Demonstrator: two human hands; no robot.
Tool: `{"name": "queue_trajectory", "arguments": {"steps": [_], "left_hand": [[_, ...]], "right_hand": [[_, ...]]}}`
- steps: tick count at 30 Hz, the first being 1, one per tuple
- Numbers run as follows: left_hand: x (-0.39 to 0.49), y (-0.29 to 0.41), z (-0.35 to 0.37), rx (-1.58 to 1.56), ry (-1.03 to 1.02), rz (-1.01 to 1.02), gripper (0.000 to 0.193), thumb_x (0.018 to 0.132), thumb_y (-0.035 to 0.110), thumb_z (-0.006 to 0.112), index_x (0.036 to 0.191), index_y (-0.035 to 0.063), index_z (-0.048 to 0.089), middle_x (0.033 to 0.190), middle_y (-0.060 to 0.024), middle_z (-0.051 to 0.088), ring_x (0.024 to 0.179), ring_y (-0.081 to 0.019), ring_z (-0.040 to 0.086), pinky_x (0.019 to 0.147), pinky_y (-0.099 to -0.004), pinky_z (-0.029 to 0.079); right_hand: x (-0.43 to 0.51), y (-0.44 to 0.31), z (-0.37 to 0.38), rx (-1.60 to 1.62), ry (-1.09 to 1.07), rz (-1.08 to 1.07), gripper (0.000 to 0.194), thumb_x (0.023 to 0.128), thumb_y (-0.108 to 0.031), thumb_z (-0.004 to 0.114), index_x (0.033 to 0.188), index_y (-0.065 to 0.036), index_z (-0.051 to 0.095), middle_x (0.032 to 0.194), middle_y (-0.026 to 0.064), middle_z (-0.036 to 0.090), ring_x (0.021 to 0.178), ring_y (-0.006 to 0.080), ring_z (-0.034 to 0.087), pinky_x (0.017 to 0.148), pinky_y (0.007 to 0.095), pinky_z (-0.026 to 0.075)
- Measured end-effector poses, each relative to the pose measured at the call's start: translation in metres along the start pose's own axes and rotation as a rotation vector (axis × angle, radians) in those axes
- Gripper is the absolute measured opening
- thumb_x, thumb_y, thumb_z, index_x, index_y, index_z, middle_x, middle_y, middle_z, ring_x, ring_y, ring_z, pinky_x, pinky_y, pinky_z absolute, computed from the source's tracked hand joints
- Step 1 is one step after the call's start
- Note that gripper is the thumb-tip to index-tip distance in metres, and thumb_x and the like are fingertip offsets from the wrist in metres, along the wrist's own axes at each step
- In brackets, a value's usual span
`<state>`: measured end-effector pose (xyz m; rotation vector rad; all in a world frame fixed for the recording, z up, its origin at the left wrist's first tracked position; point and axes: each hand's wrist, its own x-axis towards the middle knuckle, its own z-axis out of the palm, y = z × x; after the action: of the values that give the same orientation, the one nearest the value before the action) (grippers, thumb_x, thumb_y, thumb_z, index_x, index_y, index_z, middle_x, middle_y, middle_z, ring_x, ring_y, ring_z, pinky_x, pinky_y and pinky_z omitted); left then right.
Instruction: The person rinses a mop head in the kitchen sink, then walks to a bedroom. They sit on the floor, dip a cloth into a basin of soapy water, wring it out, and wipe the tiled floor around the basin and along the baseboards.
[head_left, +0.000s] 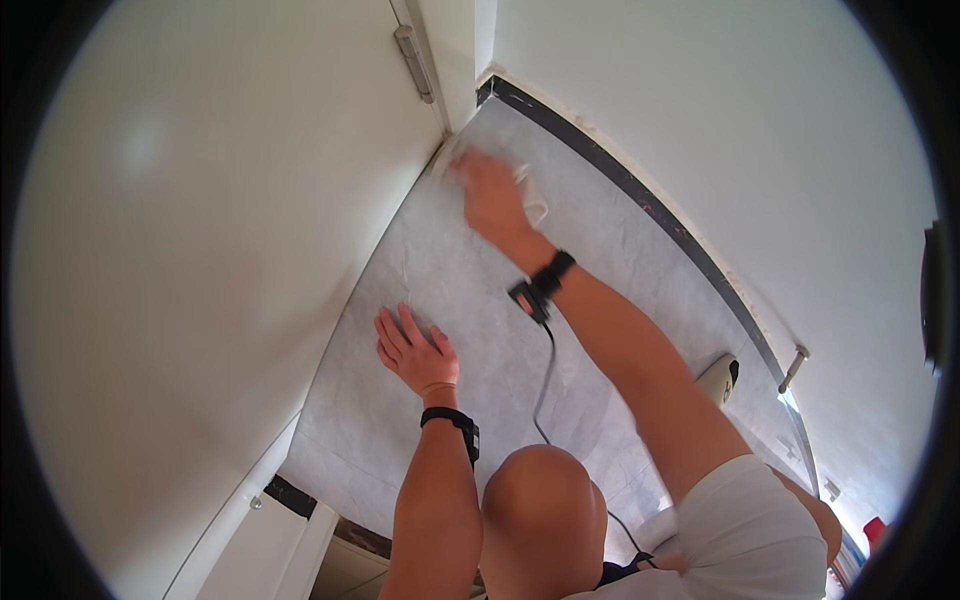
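My right hand (491, 191), blurred by motion, presses a white cloth (534, 202) against the grey marbled tile floor (480, 330). It works close to the hinge side of the white door (225, 225), near the corner. Part of the cloth lies beneath my fingers and is hidden. Lower down, my left hand (416, 352) rests on the floor with its fingers spread and holds nothing. Each wrist carries a black strap with a small device, and a cable runs from the right one.
A dark baseboard (630, 176) curves along the white wall (720, 135) on the right. Low on that wall sticks out a metal door stop (795, 367). The door's metal hinge (414, 64) is at the top. My bent knee (544, 495) and a light shoe (720, 377) are below.
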<state>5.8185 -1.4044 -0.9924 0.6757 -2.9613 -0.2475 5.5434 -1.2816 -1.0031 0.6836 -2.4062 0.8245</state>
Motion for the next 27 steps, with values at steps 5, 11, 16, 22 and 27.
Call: {"name": "queue_trajectory", "arguments": {"steps": [5,11,16,22,27], "left_hand": [[0.001,0.001,-0.001,-0.021,-0.01,-0.013,0.067,0.097,0.035,0.054,0.158,0.0101,0.042,0.167,-0.0217,0.035,0.155,-0.0398,0.032,0.122,-0.0572,0.026],[0.0,-0.003,0.001,-0.033,0.061,0.032,0.067,0.096,0.036,0.056,0.157,0.0104,0.044,0.167,-0.021,0.035,0.154,-0.0394,0.032,0.122,-0.0568,0.027],[-0.001,-0.003,-0.001,-0.014,-0.002,-0.018,0.067,0.094,0.035,0.058,0.156,0.0106,0.045,0.167,-0.0208,0.035,0.154,-0.0392,0.033,0.122,-0.0561,0.027],[-0.002,-0.002,-0.001,-0.021,0.016,-0.011,0.067,0.094,0.034,0.059,0.156,0.0117,0.045,0.166,-0.0198,0.037,0.154,-0.0384,0.033,0.122,-0.0557,0.027],[-0.002,-0.005,0.0,-0.036,0.003,-0.004,0.068,0.094,0.034,0.06,0.156,0.0128,0.045,0.166,-0.0191,0.037,0.154,-0.038,0.034,0.122,-0.0555,0.027]], "right_hand": [[0.008,-0.012,-0.059,0.363,-0.268,0.588,0.029,0.089,-0.004,0.059,0.115,-0.005,0.072,0.11,0.0173,0.071,0.111,0.0389,0.063,0.096,0.0452,0.052],[0.113,0.029,-0.055,-0.243,0.154,-0.074,0.028,0.085,-0.006,0.064,0.112,-0.005,0.072,0.131,0.0131,0.064,0.124,0.0332,0.059,0.1,0.043,0.049],[0.058,0.035,-0.101,-0.417,-0.171,-0.045,0.026,0.083,-0.004,0.065,0.109,-0.004,0.071,0.127,0.0097,0.063,0.125,0.0308,0.056,0.101,0.0432,0.048],[0.102,0.049,-0.084,-0.202,-0.125,-0.243,0.032,0.082,-0.005,0.065,0.113,-0.004,0.069,0.121,0.0091,0.064,0.117,0.0298,0.06,0.101,0.0412,0.051],[0.079,0.081,-0.106,-0.532,-0.2,-0.525,0.036,0.084,-0.008,0.063,0.119,-0.002,0.068,0.133,0.0104,0.063,0.128,0.0269,0.058,0.109,0.0386,0.048]]}}
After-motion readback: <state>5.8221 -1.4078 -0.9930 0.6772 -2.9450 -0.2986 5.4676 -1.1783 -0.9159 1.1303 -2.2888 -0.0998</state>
